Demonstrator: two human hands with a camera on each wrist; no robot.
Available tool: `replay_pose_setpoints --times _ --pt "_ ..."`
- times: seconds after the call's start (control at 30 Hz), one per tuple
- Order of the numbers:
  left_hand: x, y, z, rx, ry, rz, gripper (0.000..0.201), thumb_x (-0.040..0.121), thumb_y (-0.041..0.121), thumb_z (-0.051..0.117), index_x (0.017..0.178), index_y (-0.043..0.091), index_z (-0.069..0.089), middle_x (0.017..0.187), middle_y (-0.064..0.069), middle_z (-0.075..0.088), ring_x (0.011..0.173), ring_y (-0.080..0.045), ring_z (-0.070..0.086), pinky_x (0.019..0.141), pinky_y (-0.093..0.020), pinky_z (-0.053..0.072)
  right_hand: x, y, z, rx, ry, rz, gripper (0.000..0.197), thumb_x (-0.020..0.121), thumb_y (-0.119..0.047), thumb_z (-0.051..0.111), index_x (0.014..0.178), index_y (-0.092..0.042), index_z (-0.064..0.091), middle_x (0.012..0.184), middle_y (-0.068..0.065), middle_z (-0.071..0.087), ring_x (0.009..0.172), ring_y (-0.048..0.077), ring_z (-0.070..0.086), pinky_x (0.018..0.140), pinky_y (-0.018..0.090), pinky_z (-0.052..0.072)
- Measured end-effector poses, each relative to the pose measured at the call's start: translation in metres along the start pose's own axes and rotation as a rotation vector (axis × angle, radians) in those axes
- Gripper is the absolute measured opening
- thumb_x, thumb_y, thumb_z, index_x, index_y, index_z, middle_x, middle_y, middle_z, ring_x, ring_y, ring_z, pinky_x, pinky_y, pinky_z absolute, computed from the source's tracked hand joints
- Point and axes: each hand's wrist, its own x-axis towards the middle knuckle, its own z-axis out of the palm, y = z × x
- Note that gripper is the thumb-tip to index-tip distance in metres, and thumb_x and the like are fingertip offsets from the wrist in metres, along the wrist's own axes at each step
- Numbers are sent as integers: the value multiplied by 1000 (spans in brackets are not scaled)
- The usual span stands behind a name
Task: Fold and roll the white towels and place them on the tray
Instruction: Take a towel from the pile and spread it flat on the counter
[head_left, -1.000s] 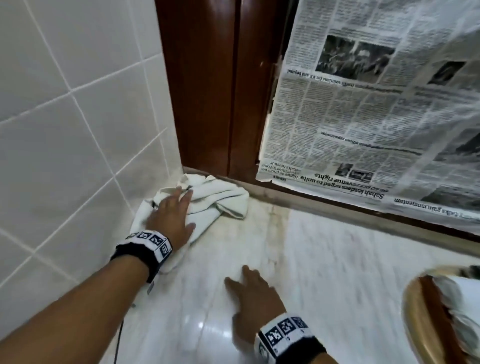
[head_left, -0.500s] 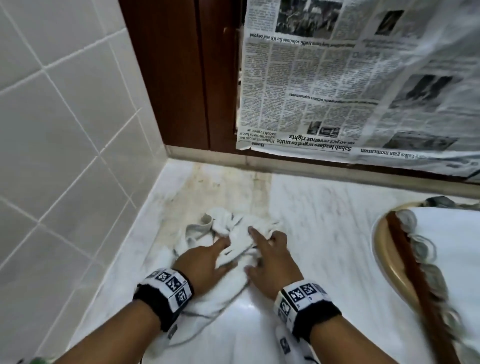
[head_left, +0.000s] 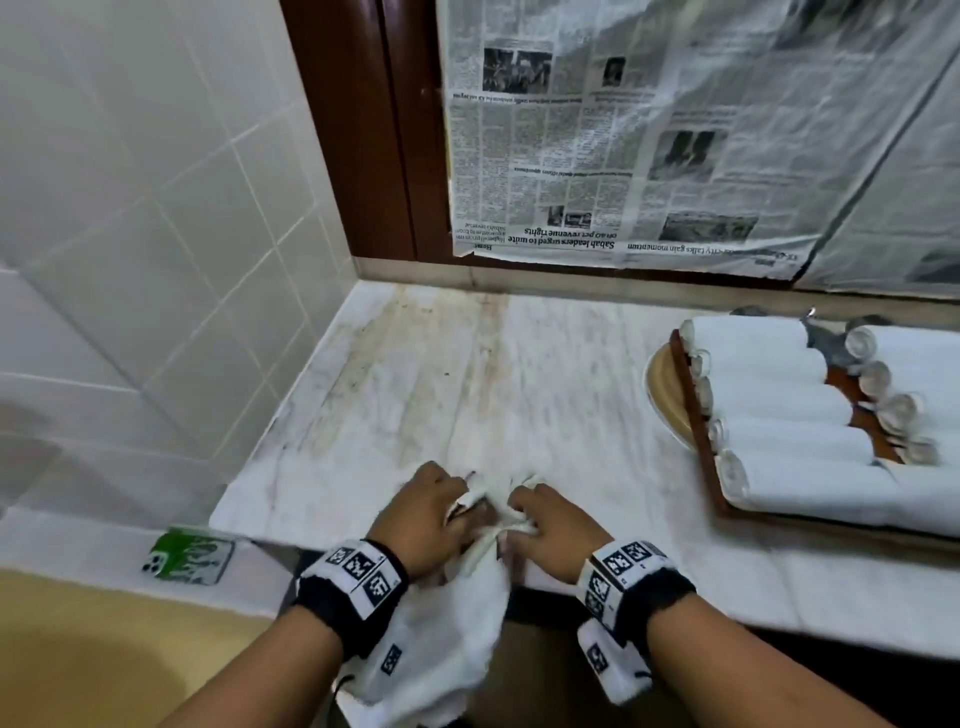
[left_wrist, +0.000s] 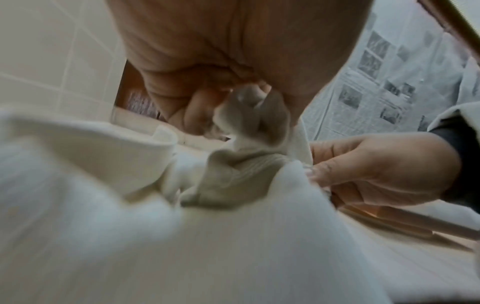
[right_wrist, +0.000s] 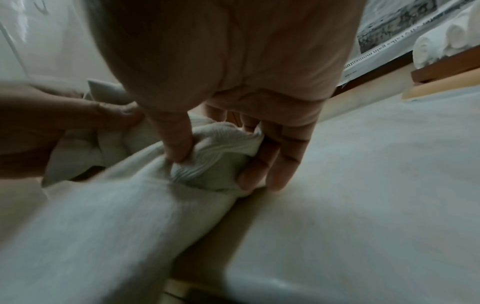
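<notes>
Dragged nearer since before: white towel, now draping over the tabletop edge.
Gripped by left hand and right hand, fingers pinching bunched cloth.

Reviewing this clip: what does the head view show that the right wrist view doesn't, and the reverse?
Only the head view shows the green phone on the ledge, the wall tiles and the towel hanging over the counter edge. Only the right wrist view shows the right hand's thumb and fingers pinching a towel corner from beneath. Both show the left hand, the newspaper and rolled towels on the tray.
</notes>
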Motion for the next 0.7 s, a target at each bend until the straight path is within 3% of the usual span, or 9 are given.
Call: replay_pose_setpoints --times 0.1,0.2,0.27,0.37,0.43,0.5,0.57,0.63,0.7 --pt "-10 22 -17 -93 72 -23 13 85 27 67 85 18 58 81 6 55 72 -6 49 68 -26 38 -26 -12 -2 -35 -56 -102 33 71 -61 54 84 -35 40 98 -6 44 85 17 50 78 36 45" --pt "-13 44 -37 -191 56 -109 20 85 29 72 85 25 53 72 3 61 61 -3 49 58 -22 40 -46 -23 -10 -68 5 -162 34 77 -54 61 86 -29 40 93 -8 42 83 17 49 77 39 45" --pt "-14 57 -51 -278 74 -136 21 82 31 77 87 26 57 76 0 66 64 -6 56 62 -22 45 -56 -32 -17 -51 78 -181 33 79 -50 63 87 -26 42 92 -7 44 83 18 50 79 41 46" --pt "-13 79 -73 -334 88 -63 17 81 30 78 91 27 64 87 5 69 78 -5 63 74 -22 48 -64 -44 -33 147 17 -158 23 84 -36 66 100 -21 56 95 -6 59 87 14 58 85 36 49" --pt "-13 94 -85 -367 88 30 12 80 28 74 88 26 66 88 5 70 83 -6 65 77 -23 50 -67 -52 -44 190 14 -173 26 83 -43 64 105 -30 62 102 -9 64 95 11 60 88 34 50" --pt "-16 107 -92 -419 93 88 7 82 21 73 84 22 66 81 5 68 72 -3 62 67 -18 48 -70 -57 -53 3 172 -176 25 83 -54 55 97 -35 63 102 -12 56 100 13 52 91 35 44" --pt "-19 115 -98 -430 109 98 10 86 15 73 83 19 65 74 8 63 61 2 56 58 -11 42 -76 -64 -58 -78 343 -232 41 80 -60 45 88 -25 64 96 -11 51 95 15 43 87 31 37" --pt "-20 110 -103 -325 204 87 12 84 32 75 83 23 66 75 11 65 67 0 57 64 -16 42 -83 -70 -61 136 359 -315 48 77 -54 46 78 -8 58 82 -1 52 81 17 47 75 31 38" --pt "-21 102 -109 -99 306 69 24 79 53 67 86 30 68 84 16 68 84 -5 58 77 -27 43 -87 -71 -63 293 316 -299 40 77 -42 53 71 -3 49 69 3 45 65 14 43 62 33 33"
